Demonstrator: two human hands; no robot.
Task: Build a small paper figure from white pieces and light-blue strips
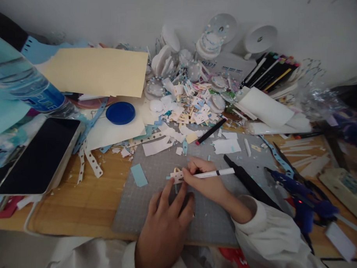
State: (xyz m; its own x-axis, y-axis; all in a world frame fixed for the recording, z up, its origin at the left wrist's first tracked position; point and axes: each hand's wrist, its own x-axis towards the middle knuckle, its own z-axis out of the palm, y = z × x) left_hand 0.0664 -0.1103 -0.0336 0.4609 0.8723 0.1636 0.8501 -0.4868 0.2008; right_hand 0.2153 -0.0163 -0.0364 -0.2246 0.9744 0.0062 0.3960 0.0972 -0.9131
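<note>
My right hand (206,180) is closed round a white pen (218,173) with a dark band, its tip end at a small pale paper cutout (177,176). The cutout has dark marks and a small yellow loop at its top. Fingertips of my left hand (169,215) press on the cutout's lower edge, the fingers spread apart. Beneath both hands lies a grey cutting mat (134,214). A light blue paper piece (139,175) rests to the left on the mat. The pen's very tip is hidden by my fingers.
Behind the mat is a heap of small paper cutouts (197,101). To the right are a blue glue gun (299,193), black scissors (317,189) and a black rod-like object (250,181). A phone (43,156), water bottle (28,82) and blue lid (120,113) stand left.
</note>
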